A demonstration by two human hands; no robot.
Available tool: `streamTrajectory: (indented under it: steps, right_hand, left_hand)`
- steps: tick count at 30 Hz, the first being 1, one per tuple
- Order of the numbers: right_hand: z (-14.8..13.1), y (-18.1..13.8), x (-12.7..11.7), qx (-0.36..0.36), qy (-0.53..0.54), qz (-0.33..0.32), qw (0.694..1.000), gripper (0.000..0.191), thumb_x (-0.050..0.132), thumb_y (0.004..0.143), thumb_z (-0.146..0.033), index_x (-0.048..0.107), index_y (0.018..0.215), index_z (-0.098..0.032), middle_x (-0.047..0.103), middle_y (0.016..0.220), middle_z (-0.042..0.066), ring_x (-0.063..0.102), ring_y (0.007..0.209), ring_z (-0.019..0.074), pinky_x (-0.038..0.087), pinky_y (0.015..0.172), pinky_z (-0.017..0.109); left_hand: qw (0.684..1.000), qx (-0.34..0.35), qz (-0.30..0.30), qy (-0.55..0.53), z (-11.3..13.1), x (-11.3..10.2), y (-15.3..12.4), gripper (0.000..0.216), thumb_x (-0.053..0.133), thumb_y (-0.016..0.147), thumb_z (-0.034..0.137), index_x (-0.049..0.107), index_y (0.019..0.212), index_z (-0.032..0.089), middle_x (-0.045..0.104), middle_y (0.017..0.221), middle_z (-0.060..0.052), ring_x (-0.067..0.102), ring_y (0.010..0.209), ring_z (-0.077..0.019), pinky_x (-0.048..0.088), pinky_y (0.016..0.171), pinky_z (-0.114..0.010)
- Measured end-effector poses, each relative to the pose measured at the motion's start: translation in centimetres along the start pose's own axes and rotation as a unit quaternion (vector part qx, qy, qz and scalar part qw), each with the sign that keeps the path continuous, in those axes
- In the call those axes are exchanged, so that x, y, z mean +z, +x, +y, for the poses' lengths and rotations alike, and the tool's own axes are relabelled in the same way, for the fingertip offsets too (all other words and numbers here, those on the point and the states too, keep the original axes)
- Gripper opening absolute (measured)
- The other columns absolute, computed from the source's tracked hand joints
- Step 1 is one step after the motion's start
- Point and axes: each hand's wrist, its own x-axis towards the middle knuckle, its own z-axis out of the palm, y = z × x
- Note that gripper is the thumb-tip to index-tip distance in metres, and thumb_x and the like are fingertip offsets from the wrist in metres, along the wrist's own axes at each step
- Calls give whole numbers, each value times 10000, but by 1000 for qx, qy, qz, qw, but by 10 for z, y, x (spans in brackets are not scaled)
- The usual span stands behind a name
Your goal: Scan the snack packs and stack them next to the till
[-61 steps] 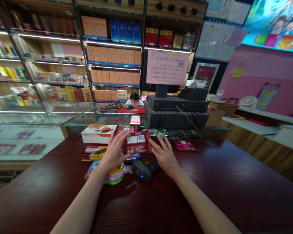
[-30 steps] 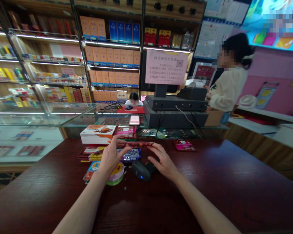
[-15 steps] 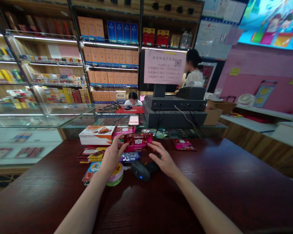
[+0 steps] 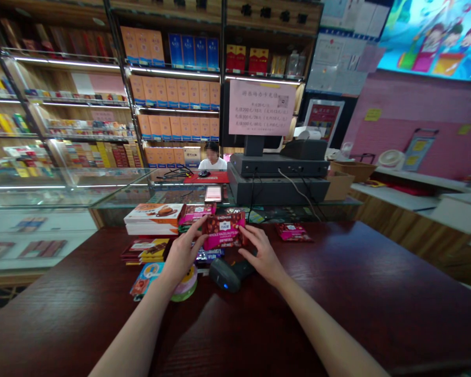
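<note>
Between my two hands a hazelnut chocolate pack is held up, its brown and pink front facing me. My left hand pinches its left side, and my right hand grips the right edge with fingertips. Under it lies a black barcode scanner with a blue light. A similar pink pack rests behind my left hand, and another pink pack lies apart on the right. Beside my left hand are a white and orange box, yellow chocolate packs and a round pink-green container, partly covered.
A dark wooden table spans the front. Behind it stand a glass counter, a cash register with a paper sign, and cables. A person sits beyond the counter, before stocked shelves. A cardboard box is at right.
The chocolate pack has tilted up so more of its front shows. The person standing behind the register is out of sight now, and the seated person's head has lifted.
</note>
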Motion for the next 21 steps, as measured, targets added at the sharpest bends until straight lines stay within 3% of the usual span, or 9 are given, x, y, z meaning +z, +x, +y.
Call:
streamTrajectory:
  steps: [3, 6, 9, 11, 21]
  right_hand:
    - [0, 1, -1, -40, -65, 18, 997, 604, 611, 930, -257, 430, 1504, -312, 565, 1386, 101, 492, 1308, 294, 426, 1087, 513]
    - [-1, 2, -4, -61, -110, 31, 992, 590, 603, 941, -268, 430, 1505, -291, 569, 1389, 108, 490, 1315, 300, 428, 1072, 499]
    - [-1, 2, -7, -73, -139, 38, 987, 574, 600, 943, -275, 442, 1495, -276, 582, 1379, 111, 489, 1322, 300, 402, 1092, 509]
    - [0, 3, -9, -81, -152, 40, 984, 569, 600, 941, -269, 449, 1490, -269, 592, 1367, 109, 485, 1329, 300, 371, 1115, 529]
    - [-4, 3, -13, -84, -180, 32, 980, 585, 593, 928, -234, 445, 1492, -282, 618, 1334, 93, 465, 1354, 300, 276, 1172, 573]
  left_hand:
    - [1000, 1, -1, 4, -3, 3, 1, 545, 471, 967, 390, 412, 1497, 278, 700, 877, 13, 674, 816, -156, 509, 814, -277]
    - [999, 23, -12, 24, -7, 5, 1, 611, 526, 949, 413, 374, 1522, 264, 708, 1014, -36, 665, 964, -199, 494, 936, -354]
    - [996, 73, -26, 53, -13, 9, 1, 745, 606, 911, 413, 272, 1562, 266, 674, 1197, -78, 625, 1102, -230, 375, 1113, -469]
    - [991, 97, -36, 86, -16, 11, 1, 839, 649, 886, 398, 197, 1580, 269, 666, 1205, -77, 611, 1125, -239, 284, 1171, -526]
    - [972, 138, -39, 185, -17, 10, 3, 952, 687, 858, 344, 88, 1595, 266, 678, 1114, -45, 573, 1102, -261, 246, 1173, -545]
